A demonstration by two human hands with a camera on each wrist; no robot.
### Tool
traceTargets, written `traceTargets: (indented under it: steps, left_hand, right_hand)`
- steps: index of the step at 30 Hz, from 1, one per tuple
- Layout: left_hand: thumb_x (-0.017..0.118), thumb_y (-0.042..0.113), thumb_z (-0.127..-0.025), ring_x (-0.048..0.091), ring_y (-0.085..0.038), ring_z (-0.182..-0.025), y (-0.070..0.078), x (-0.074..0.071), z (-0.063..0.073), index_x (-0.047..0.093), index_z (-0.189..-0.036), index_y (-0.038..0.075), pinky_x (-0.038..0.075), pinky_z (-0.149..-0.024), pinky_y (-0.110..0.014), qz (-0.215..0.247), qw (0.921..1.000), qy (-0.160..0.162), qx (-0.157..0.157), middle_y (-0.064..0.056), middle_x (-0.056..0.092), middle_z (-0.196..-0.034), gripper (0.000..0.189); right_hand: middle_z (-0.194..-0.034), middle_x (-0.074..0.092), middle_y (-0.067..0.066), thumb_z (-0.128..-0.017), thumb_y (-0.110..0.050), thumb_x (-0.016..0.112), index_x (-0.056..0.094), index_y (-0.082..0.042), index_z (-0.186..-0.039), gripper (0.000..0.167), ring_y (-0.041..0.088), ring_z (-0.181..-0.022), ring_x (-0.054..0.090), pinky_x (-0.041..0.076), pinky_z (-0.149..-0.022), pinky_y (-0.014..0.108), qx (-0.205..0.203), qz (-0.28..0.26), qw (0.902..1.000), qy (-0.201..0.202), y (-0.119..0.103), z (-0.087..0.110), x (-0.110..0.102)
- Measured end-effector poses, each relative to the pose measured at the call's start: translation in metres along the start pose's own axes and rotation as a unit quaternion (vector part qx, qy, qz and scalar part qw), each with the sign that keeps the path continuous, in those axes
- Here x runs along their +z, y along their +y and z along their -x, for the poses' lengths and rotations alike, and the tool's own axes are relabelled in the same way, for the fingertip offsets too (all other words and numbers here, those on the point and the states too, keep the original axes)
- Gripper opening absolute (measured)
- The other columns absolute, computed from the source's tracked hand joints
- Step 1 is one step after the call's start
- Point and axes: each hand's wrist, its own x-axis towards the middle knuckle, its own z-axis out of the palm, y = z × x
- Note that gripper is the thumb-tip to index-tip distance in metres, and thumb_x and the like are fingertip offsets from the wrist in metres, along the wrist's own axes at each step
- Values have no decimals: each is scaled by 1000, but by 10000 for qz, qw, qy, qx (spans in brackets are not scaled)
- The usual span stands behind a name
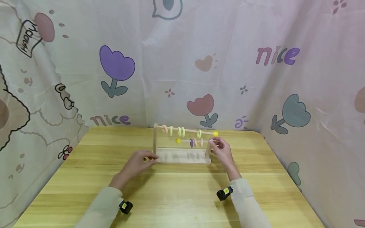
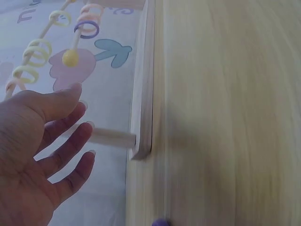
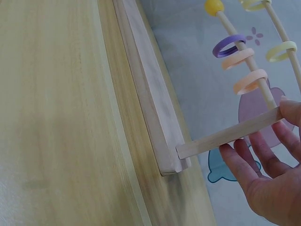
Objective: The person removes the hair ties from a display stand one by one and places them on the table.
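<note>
A wooden stand holds two rods carrying plastic rings; its flat base [image 1: 183, 156] lies on the table. The upper rod [image 1: 188, 130] runs from the left post [image 1: 155, 139] to a yellow ball [image 1: 215, 134], with a peach ring and several pale yellow rings on it. On the lower rod hang a purple ring [image 3: 228, 46] and peach rings [image 3: 250, 82]; another yellow ball [image 3: 214, 6] caps its free end. My right hand [image 1: 222, 150] grips the right post [image 3: 230, 133] near its top between thumb and fingers. Beside the base's left end, my left hand [image 1: 139, 163] has loosely bent, parted fingers.
The wooden table [image 1: 182, 196] reaches back to a patterned curtain [image 1: 176, 63] that also hangs along both sides. Black cameras are strapped at the left wrist [image 1: 125, 207] and right wrist [image 1: 224, 193]. A small purple thing [image 2: 160, 222] shows at the left wrist view's bottom edge.
</note>
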Motion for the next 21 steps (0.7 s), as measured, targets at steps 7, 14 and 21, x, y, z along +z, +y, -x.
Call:
traceTargets:
  steps: [7, 14, 21]
  left_hand:
    - [80, 7, -88, 70, -19, -89, 6, 11, -10, 79, -103, 5, 63, -75, -35, 215, 9997, 38, 141, -7, 79, -100, 16]
    - [79, 11, -90, 71, -21, -92, 14, 19, -20, 79, -107, 7, 59, -76, -25, 293, 9995, -22, 96, -6, 79, -105, 17]
    - [78, 12, -92, 72, -23, -94, 22, 30, -33, 79, -109, 7, 59, -75, -24, 513, 9986, -58, 115, -8, 79, -108, 18]
  right_hand:
    - [-135, 62, 24, -102, -27, 66, 60, -4, -135, 41, 32, -119, 63, 60, -100, 48, -20, -15, 10000, -21, 1, 1, 0]
    - [-135, 61, 25, -102, -28, 66, 59, -3, -136, 42, 37, -124, 62, 59, -101, 49, -35, -56, 10000, -44, 3, 0, 0]
    - [-132, 63, 24, -102, -25, 67, 61, -3, -134, 39, 34, -119, 64, 61, -98, 45, -35, -47, 10000, 39, 3, 0, 0]
